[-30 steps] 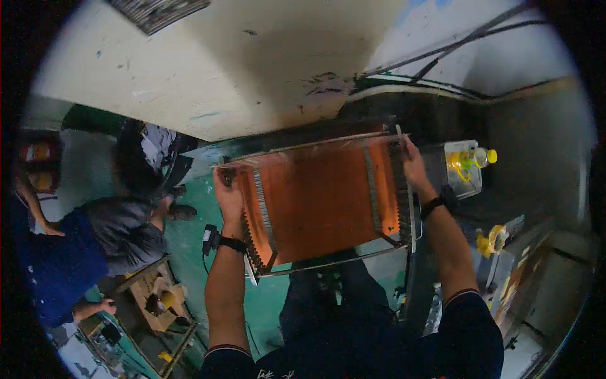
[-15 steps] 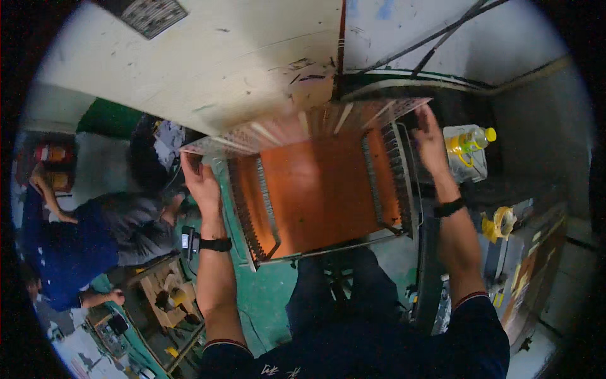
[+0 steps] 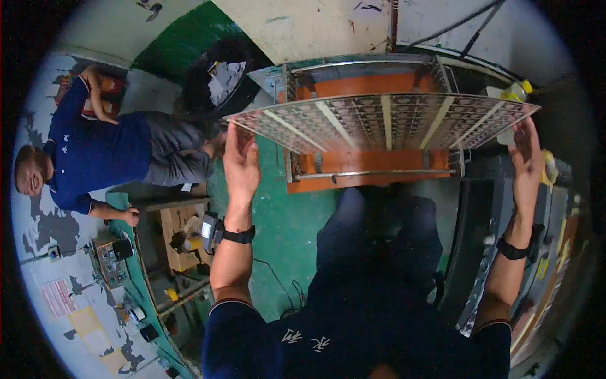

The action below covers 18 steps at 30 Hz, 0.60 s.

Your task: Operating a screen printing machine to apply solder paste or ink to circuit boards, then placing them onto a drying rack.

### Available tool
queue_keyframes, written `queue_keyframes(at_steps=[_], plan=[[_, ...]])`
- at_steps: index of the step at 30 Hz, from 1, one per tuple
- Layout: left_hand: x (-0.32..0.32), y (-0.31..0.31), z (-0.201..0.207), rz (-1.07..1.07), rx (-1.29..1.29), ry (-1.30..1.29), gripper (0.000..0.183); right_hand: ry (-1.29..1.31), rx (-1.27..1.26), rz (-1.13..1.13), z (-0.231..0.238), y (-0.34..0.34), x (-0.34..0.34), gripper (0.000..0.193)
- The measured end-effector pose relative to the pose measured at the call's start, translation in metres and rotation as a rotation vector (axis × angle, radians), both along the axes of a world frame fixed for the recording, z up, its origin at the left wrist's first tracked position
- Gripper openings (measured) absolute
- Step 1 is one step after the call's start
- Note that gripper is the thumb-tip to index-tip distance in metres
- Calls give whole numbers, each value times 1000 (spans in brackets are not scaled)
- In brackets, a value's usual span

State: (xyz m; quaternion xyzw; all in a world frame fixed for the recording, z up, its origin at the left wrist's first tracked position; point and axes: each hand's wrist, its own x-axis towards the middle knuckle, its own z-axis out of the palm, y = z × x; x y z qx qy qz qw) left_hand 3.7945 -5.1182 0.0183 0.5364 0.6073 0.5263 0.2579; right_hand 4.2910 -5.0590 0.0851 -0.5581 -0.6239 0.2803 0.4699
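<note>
Between my two hands I hold a wide circuit board panel (image 3: 413, 123), patterned with dark rows and pale stripes. My left hand (image 3: 242, 161) supports its left edge with the fingers behind and beneath it. On the opposite edge, my right hand (image 3: 526, 155) grips the right corner, fingers pointing up. Under and behind the panel stands a metal rack with an orange base (image 3: 379, 162). The panel is tilted above it and hides the rack's middle.
A person (image 3: 104, 148) in a dark blue shirt is at the left, beside a wooden bench (image 3: 173, 205). A black bin (image 3: 243, 95) holds crumpled material. At the right are a bottle with a yellow cap (image 3: 519, 91) and a dark grey cabinet (image 3: 483, 221).
The panel has come closer to me and now covers the rack's middle. The view has shifted, so the rack sits higher in it and more of the other person shows.
</note>
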Motion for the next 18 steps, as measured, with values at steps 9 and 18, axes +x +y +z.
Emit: queue_keyframes(at_steps=[9,18], plan=[[4,-42,-32,44,26,26,63,58,50,49,-37,-46,-3,66],[-14,-44,-52,237,118,175,29,87,8,-14,-73,-37,-3,67]])
